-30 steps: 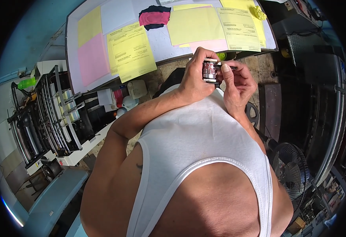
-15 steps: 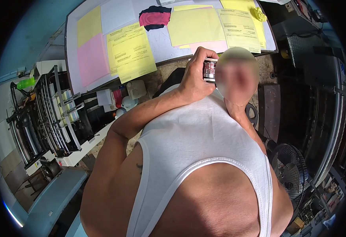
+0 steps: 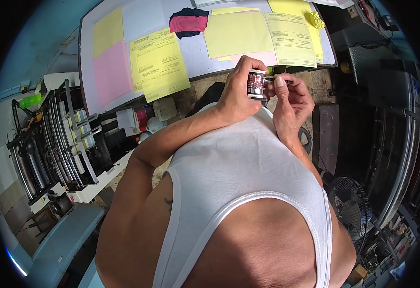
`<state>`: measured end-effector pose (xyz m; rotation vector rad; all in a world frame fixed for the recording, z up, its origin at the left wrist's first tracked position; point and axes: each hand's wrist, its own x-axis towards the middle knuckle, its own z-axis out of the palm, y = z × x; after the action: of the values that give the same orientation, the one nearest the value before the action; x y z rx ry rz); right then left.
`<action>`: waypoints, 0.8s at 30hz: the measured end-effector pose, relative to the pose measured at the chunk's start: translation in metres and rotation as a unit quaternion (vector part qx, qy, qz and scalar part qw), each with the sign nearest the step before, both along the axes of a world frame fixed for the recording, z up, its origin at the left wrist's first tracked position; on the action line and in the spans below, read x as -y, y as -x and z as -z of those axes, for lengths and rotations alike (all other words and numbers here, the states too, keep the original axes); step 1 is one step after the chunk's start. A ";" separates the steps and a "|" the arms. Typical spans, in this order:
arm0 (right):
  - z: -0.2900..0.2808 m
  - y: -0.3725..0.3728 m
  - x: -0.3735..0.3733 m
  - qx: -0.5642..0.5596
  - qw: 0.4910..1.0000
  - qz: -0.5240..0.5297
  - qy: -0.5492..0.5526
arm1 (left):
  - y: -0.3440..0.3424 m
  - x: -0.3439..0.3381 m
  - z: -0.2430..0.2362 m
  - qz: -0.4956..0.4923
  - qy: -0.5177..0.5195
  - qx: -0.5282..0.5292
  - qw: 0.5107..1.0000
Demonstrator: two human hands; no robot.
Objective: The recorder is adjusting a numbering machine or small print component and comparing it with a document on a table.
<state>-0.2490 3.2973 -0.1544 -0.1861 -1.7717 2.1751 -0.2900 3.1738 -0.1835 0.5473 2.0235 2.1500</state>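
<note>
Left hand [image 3: 239, 92]: fingers clamped round device [image 3: 256, 84], short of near edge of tabletop [image 3: 196, 55]. Right hand [image 3: 292, 102]: fingers pinch dark strip [image 3: 288, 82], right of device.

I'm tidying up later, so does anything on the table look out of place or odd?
Two mild things. A crumpled-looking yellow wad sits on otherwise flat sheets at the right of the table. Left of the middle, a yellow printed form lies askew, its lower edge jutting past the near table edge. I see no spill there.
</note>
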 end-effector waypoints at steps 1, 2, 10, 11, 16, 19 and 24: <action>-0.001 0.001 0.000 -0.008 1.000 -0.004 0.008 | 0.001 0.000 -0.001 -0.001 0.002 0.000 1.000; -0.002 0.002 0.000 -0.017 1.000 -0.006 0.014 | 0.002 0.000 -0.003 0.001 0.001 0.000 1.000; -0.005 0.009 0.002 -0.007 1.000 -0.016 -0.013 | 0.011 0.001 -0.006 -0.005 0.032 -0.038 0.999; -0.005 0.010 0.002 -0.003 1.000 -0.015 -0.015 | 0.011 0.001 -0.006 -0.005 0.032 -0.037 0.999; -0.003 0.011 0.003 0.005 1.000 -0.010 -0.024 | 0.012 0.001 -0.002 -0.009 0.031 -0.029 0.999; -0.003 0.011 0.003 0.022 0.999 -0.006 -0.024 | 0.012 0.001 0.004 -0.003 -0.005 0.008 1.000; 0.000 0.012 0.000 0.027 0.999 -0.005 -0.024 | 0.014 0.001 0.007 0.010 -0.005 0.007 1.000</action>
<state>-0.2607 3.2972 -0.1546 -0.2265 -1.8564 2.1501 -0.3038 3.1724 -0.1905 0.5502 1.9925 2.1471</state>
